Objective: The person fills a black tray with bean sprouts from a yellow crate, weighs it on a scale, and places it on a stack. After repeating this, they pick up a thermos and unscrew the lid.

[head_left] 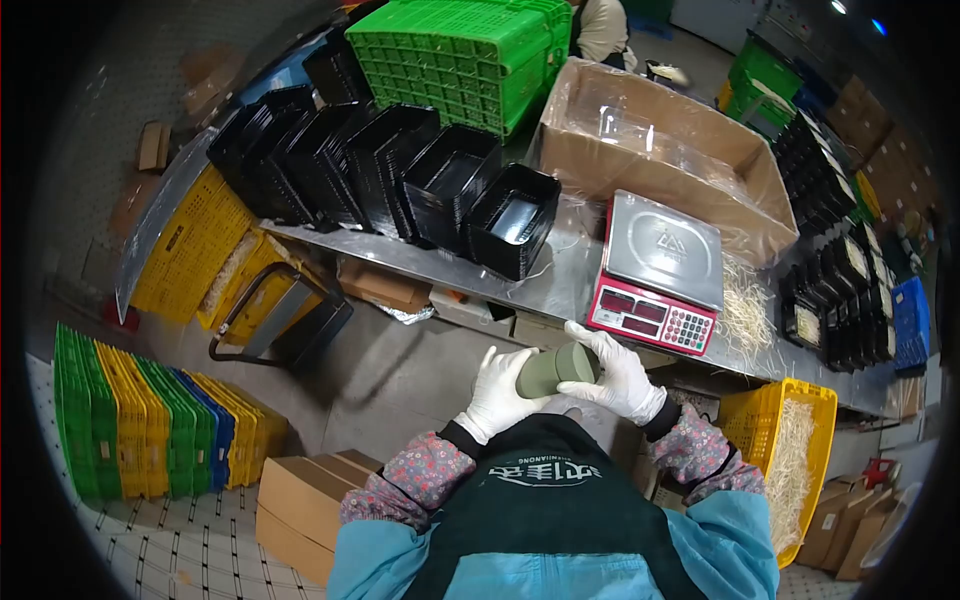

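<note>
A squat olive-green lidded cup (539,375) is held in front of my dark apron, tilted on its side. My left hand (497,393), in a white glove, is wrapped round its body. My right hand (622,380), also white-gloved, grips the lid end (575,363), thumb on the near side and fingers over the far side. Just beyond my hands, on the metal table (570,262), is a red digital scale (655,318) with a bare steel pan.
Stacked black trays (512,215) line the table's left. A film-lined cardboard box (660,165) stands behind the scale, with pale strands (745,305) beside it. A yellow crate (825,420) of strands is at right. Folded crates (145,420) and a chair (275,315) stand left.
</note>
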